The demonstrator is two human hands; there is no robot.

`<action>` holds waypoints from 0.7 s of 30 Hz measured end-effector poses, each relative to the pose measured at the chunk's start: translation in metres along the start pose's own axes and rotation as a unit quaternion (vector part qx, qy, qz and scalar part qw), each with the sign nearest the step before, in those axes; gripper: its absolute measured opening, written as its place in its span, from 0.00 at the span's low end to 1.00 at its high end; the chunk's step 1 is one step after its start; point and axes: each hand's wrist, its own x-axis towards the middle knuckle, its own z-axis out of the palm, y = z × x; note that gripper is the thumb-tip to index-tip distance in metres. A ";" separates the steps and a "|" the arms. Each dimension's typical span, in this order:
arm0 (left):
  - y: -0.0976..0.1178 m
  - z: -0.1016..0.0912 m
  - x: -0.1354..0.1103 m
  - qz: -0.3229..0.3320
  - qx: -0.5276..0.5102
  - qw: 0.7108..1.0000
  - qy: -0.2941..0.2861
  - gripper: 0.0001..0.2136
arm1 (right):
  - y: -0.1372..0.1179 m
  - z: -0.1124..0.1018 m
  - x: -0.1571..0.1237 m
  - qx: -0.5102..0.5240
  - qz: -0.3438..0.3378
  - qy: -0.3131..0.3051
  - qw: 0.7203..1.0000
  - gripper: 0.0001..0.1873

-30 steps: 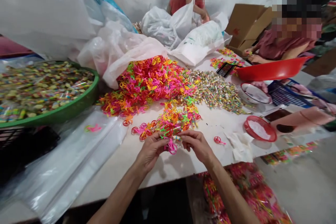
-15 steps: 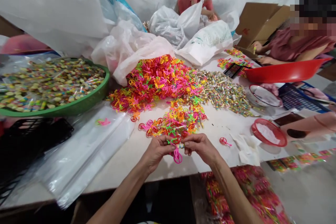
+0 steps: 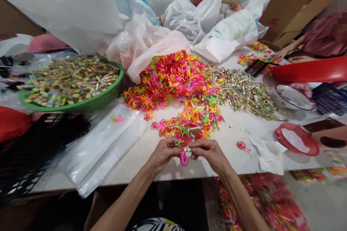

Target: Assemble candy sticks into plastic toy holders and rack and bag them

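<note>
Over the table's front edge my two hands meet, fingertips closed in pinches. My left hand (image 3: 165, 153) grips a pink plastic bicycle-like toy piece (image 3: 184, 159), whose round loop hangs below the fingers. A small striped candy roll (image 3: 187, 149) lies against it, its right end pinched by my right hand (image 3: 210, 153). A bit of green plastic (image 3: 178, 144) shows at my left fingertips; whether it is held is unclear. Just beyond the hands lies a small heap of mixed coloured plastic pieces (image 3: 187, 121), joined to a bigger pile (image 3: 176, 75) spilling from a plastic bag (image 3: 146, 43).
Loose candy rolls (image 3: 244, 90) spread at right of the pile. A green basin (image 3: 89, 105) of wrapped rolls stands left, beside flat plastic bags (image 3: 103, 151) and a black crate (image 3: 40, 151). Right are a red basket (image 3: 314, 146) and a red piece (image 3: 243, 146). Two people work across the table.
The camera view has shifted, so the table's contents appear farther right. My hands keep the same pinch on the pink piece and candy roll.
</note>
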 end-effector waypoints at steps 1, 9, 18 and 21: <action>0.001 -0.001 0.000 0.006 0.013 1.000 0.006 0.12 | 0.000 0.002 0.000 -0.012 -0.003 -0.001 1.000 0.09; 0.005 -0.002 -0.001 0.043 0.116 0.991 0.050 0.10 | 0.012 0.020 0.001 -0.058 -0.029 0.063 0.996 0.07; 0.053 -0.041 0.036 0.227 0.587 0.749 0.209 0.13 | -0.025 -0.008 0.031 -0.242 -0.203 0.213 0.925 0.11; 0.065 -0.061 0.051 0.125 0.754 0.628 0.149 0.15 | -0.023 -0.039 0.038 -0.299 -0.211 0.249 0.897 0.10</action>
